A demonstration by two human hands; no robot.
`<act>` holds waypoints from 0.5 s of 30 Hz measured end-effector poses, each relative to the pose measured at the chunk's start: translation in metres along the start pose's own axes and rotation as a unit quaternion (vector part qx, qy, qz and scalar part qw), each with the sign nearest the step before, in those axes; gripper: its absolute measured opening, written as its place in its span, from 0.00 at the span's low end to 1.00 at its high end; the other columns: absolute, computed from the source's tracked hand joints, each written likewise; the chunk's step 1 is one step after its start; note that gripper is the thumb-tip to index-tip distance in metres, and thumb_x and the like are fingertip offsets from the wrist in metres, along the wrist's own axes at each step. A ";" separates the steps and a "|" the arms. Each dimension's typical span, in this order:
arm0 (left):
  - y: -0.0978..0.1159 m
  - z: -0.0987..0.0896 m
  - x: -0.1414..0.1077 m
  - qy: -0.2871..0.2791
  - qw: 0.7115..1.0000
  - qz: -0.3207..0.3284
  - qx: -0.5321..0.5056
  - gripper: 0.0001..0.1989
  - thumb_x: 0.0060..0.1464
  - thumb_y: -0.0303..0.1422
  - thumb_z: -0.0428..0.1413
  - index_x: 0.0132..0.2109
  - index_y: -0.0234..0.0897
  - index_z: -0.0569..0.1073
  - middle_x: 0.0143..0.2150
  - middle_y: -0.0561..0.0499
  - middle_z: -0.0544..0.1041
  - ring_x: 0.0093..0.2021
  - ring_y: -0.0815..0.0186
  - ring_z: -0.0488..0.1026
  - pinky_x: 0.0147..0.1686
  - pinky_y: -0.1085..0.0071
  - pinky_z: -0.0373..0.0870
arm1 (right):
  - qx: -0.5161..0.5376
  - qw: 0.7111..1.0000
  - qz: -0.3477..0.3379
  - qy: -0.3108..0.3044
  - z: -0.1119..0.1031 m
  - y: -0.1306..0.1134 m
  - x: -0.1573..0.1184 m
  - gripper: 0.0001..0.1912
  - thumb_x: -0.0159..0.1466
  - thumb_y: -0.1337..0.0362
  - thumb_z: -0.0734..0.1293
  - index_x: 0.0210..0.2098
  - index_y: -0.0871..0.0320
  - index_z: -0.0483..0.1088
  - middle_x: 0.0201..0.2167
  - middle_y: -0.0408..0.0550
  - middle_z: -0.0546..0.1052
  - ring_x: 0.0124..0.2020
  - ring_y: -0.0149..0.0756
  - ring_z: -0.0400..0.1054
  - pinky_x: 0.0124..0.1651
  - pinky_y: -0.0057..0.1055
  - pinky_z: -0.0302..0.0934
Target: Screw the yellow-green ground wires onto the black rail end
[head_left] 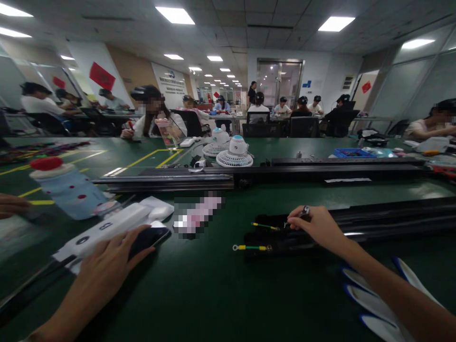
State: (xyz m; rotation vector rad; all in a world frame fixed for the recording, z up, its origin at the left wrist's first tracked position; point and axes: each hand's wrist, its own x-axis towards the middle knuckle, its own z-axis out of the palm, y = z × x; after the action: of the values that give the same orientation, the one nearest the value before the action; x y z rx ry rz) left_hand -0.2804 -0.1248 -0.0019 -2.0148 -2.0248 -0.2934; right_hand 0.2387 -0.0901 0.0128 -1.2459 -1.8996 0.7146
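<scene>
On the left, my left hand [110, 261] has its fingers spread around a dark phone [147, 240] lying at the end of a white power strip [103, 230]. My right hand [309, 221] is closed, thumb and fingertips together, over the near ends of long black rails [370, 223]. Whatever small thing it pinches is too small to name. Just left of its fingertips is a green-yellow wire [263, 226] on one rail. A second green-yellow wire [251, 247] with a ring terminal sticks out from the nearer rail's end.
White gloves [374, 297] with blue edges lie under my right forearm. A blue bottle [69, 187] stands at left, near another person's hand [12, 205]. Farther back are more rails [320, 173], two white fans [235, 152] and a blue tray [352, 153]. People sit beyond.
</scene>
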 end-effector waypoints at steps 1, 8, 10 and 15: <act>-0.003 0.002 0.000 -0.003 1.000 0.017 0.014 0.30 0.60 0.49 0.48 0.65 0.43 0.60 0.62 0.45 0.68 0.57 0.43 0.66 0.52 0.52 0.63 | -0.005 1.000 -0.005 -0.005 0.001 -0.001 0.000 0.09 0.64 0.57 0.69 0.36 0.54 0.78 0.27 0.41 0.82 0.30 0.34 0.78 0.32 0.27 0.67; 0.012 -0.010 -0.006 0.059 0.994 0.059 0.073 0.30 0.61 0.53 0.43 0.67 0.53 0.57 0.58 0.47 0.69 0.56 0.40 0.66 0.52 0.40 0.64 | -0.032 0.999 -0.026 -0.020 0.008 -0.007 0.003 0.06 0.65 0.60 0.69 0.37 0.53 0.78 0.30 0.40 0.82 0.31 0.33 0.78 0.35 0.27 0.68; 0.031 -0.019 -0.004 0.089 0.992 0.072 0.054 0.26 0.64 0.50 0.41 0.66 0.52 0.59 0.64 0.49 0.63 0.61 0.42 0.62 0.55 0.40 0.61 | -0.045 0.998 -0.031 -0.018 0.010 -0.009 0.003 0.06 0.65 0.59 0.69 0.37 0.53 0.78 0.30 0.40 0.82 0.32 0.33 0.77 0.36 0.27 0.68; 0.105 -0.032 0.017 0.081 0.944 0.299 -0.112 0.15 0.63 0.38 0.51 0.56 0.48 0.69 0.58 0.50 0.67 0.59 0.54 0.63 0.58 0.51 0.64 | -0.063 0.997 -0.036 -0.013 0.014 -0.010 0.004 0.06 0.66 0.60 0.69 0.36 0.53 0.77 0.30 0.40 0.82 0.32 0.33 0.77 0.36 0.28 0.67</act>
State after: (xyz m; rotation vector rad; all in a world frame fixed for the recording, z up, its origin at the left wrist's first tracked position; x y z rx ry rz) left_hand -0.1737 -0.1180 0.0286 -2.5256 -1.2430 -0.5487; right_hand 0.2206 -0.0910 0.0139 -1.2428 -2.0273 0.5847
